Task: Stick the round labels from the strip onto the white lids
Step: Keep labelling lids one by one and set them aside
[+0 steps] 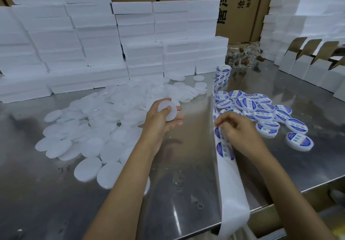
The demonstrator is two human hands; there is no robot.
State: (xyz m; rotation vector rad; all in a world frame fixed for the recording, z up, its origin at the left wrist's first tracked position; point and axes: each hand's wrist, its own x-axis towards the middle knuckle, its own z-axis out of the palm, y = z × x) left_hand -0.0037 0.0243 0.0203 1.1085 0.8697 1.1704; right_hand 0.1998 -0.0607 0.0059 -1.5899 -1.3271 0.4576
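Labels [223, 151] sit on the strip [231, 189], which runs from 12 to 6 o'clock on the surface [186, 174]. Right hand [237, 129] fingers curl onto the strip, apparently picking at a label edge; contact is hidden. Left hand [162, 120] pinches a bare lid [167, 109] at centre. Risks: label folds onto itself or tears while peeling; the loose strip lifts with it; off-centre or wrinkled placement, since the lid has only a thumb-and-finger hold.

Above the steel table [186, 174], the left hand [162, 120] pinches a white lid [167, 110], while the right hand [236, 129] curls its fingertips [218, 123] onto the label strip [226, 165].
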